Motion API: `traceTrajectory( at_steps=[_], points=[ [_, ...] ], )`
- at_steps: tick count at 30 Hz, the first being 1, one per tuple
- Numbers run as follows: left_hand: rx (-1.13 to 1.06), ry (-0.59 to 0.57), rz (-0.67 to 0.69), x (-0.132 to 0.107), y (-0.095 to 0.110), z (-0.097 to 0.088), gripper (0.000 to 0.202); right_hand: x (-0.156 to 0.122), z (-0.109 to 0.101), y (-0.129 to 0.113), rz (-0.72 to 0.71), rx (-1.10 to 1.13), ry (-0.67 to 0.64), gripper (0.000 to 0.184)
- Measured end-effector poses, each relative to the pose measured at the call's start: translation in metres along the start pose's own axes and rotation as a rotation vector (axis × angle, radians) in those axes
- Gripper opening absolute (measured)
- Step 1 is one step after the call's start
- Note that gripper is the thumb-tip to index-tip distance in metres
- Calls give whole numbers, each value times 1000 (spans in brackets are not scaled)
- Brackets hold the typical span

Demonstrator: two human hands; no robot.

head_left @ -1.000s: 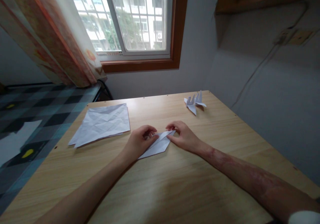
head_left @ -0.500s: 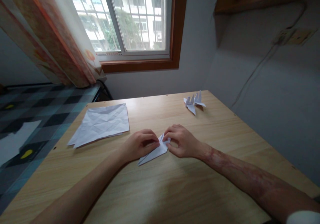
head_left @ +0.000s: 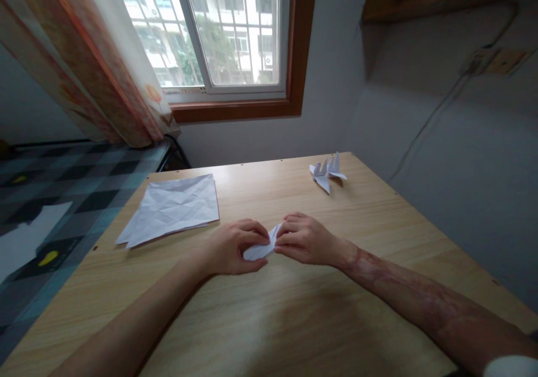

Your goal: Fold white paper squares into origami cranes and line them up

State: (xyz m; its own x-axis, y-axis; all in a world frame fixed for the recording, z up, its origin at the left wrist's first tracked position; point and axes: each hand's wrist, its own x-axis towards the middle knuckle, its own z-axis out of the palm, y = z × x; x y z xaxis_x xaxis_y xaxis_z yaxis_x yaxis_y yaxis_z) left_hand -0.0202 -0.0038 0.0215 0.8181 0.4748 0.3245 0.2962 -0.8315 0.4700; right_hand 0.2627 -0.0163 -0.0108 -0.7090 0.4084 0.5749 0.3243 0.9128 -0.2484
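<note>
A small piece of folded white paper [head_left: 257, 251] lies between my hands over the middle of the table. My left hand [head_left: 240, 247] curves around its left part, fingers along the top edge and the thumb apart on the near side. My right hand [head_left: 303, 239] pinches the right end of the paper between thumb and fingers. Both hands cover much of the paper, so its full shape is hidden. Farther back on the right stand folded paper cranes [head_left: 321, 176], close together.
A stack of creased white paper sheets [head_left: 179, 203] rests on the left of the wooden table [head_left: 269, 321]. To the left is a checked bed cover [head_left: 98, 200] with white paper [head_left: 33, 234] on it. Walls and a window [head_left: 235, 35] stand behind the table.
My left thumb has moved off the paper's top toward its near side, and the left hand is wider around it. The right fingers have closed more over the right end.
</note>
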Motion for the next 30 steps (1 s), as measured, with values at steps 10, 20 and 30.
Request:
traceTrajectory(
  at_steps=[10,20,30],
  points=[
    [-96,104,-22,2,-7,11,11,2,-3,-1,179,94,23,3],
    [113,7,54,7,10,6,14,4,-3,-2,218,76,40,9],
    [158,-9,16,4,7,0,17,0,-3,-3,143,-29,-6,9]
  ],
)
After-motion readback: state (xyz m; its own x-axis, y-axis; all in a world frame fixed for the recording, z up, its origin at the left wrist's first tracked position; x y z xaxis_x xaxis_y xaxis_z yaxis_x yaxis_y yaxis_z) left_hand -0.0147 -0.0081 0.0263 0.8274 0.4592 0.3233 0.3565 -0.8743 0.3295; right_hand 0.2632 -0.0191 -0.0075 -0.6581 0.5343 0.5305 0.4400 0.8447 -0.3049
